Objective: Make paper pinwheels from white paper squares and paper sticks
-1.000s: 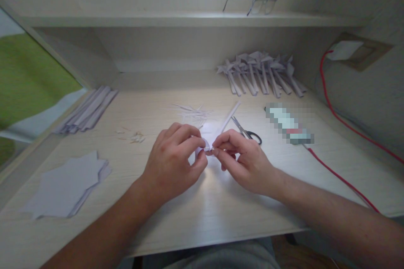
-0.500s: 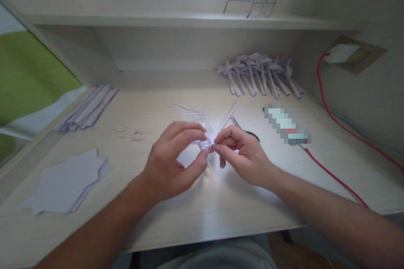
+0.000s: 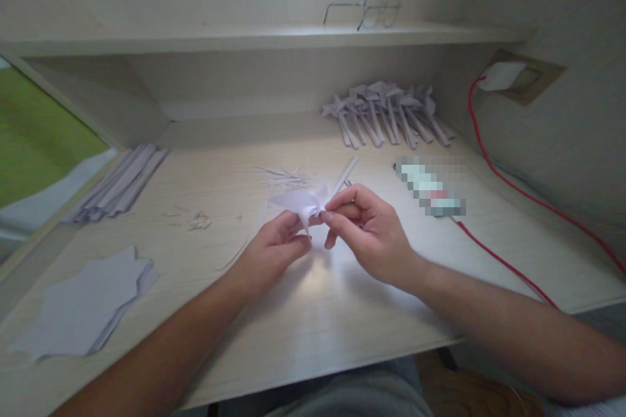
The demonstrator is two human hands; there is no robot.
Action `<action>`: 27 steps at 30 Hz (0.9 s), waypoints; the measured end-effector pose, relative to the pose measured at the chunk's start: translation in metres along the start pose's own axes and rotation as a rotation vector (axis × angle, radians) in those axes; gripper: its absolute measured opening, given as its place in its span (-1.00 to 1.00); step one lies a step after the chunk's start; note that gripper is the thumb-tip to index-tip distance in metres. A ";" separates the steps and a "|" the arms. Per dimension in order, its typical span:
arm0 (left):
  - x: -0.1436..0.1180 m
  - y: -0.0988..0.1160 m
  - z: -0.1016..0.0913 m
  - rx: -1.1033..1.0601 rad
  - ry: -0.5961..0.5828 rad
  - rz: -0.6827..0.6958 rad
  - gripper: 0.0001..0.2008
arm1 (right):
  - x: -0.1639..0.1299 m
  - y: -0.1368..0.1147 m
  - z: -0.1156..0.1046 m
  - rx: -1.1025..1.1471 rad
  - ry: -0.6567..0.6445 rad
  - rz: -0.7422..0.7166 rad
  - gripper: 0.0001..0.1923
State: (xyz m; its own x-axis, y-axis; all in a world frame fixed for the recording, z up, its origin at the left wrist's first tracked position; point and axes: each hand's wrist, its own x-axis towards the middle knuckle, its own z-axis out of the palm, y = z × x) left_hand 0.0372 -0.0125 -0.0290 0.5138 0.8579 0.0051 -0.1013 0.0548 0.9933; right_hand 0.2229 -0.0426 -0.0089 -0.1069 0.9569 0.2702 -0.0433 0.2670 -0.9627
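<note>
A white paper pinwheel (image 3: 294,200) is held between my hands above the desk, its blades spread out. My left hand (image 3: 276,247) grips it from the lower left, with its fingertips partly hidden under the paper. At the pinwheel's centre, my right hand (image 3: 372,225) pinches with thumb and forefinger; whatever small piece lies between them is too small to make out. A rolled paper stick (image 3: 346,174) slants up and away behind the right fingers. Scissors are mostly covered by my right hand, only their tips (image 3: 347,183) showing.
Finished pinwheels (image 3: 386,114) lie at the back right, near a phone (image 3: 430,187) with a red cable (image 3: 503,262). Paper strips (image 3: 288,176), small toothpick-like bits (image 3: 199,220), paper rolls (image 3: 122,182) and cut sheets (image 3: 88,303) lie leftward. Glasses (image 3: 374,10) rest on the shelf (image 3: 220,39).
My left hand has shifted down and left from the pinwheel's centre to beneath its blades, which now show more openly. My right hand keeps its pinch. The view has turned slightly rightward.
</note>
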 end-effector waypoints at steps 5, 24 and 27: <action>0.000 0.000 0.000 0.038 0.008 -0.033 -0.83 | -0.003 -0.001 -0.004 -0.386 0.052 -0.107 -0.93; 0.007 0.002 0.009 -0.118 0.269 -0.108 -0.81 | 0.001 -0.007 -0.008 -0.612 0.015 -0.143 -0.96; 0.006 0.003 0.009 -0.140 0.295 -0.137 -0.78 | 0.002 -0.004 -0.008 -0.563 0.051 -0.114 -0.96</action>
State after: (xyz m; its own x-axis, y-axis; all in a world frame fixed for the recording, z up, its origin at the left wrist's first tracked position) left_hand 0.0473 -0.0121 -0.0254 0.2650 0.9471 -0.1809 -0.1745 0.2317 0.9570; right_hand 0.2310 -0.0409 -0.0048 -0.0839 0.9189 0.3854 0.4849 0.3756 -0.7898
